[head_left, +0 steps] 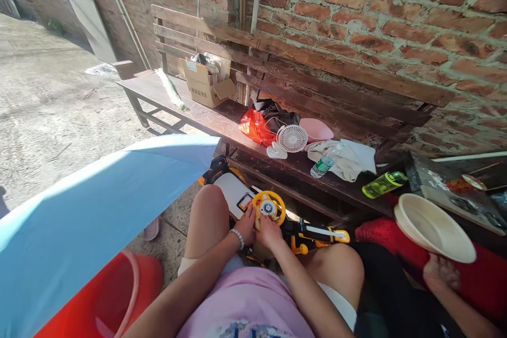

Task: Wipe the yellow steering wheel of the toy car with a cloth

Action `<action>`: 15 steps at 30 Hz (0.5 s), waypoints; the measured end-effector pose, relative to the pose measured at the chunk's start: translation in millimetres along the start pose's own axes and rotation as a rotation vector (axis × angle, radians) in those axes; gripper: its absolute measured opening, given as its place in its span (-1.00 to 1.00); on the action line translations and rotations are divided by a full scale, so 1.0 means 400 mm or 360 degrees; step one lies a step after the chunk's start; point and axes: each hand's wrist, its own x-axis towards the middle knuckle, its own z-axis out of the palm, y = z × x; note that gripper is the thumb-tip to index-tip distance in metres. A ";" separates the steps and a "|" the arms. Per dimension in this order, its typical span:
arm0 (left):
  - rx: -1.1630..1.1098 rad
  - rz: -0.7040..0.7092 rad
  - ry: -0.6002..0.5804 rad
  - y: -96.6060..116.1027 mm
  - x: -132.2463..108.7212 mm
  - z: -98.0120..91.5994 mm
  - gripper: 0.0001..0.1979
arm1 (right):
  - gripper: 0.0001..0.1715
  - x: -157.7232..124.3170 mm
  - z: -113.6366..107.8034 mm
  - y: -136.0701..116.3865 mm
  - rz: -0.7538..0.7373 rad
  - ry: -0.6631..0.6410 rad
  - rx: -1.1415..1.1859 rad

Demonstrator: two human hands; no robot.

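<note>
A yellow toy steering wheel with a grey-white round centre sits between my knees, on a black, white and yellow ride-on toy. My left hand, with a beaded bracelet on the wrist, has its fingers closed at the wheel's left rim. Right beside it, my right hand is curled at the lower rim. The hands nearly touch, and the fingertips are partly hidden. A yellow-and-white toy part sticks out to the right of the wheel.
A wooden bench carries a cardboard box, red bag, white fan, water bottle and green bottle. Blue fabric and a red tub lie left. Another person's hand is beside a cream basin.
</note>
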 end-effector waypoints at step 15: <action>0.0021 -0.0009 0.0028 0.021 0.008 0.013 0.24 | -0.47 0.028 -0.191 0.097 -0.0161 0.0265 0.0030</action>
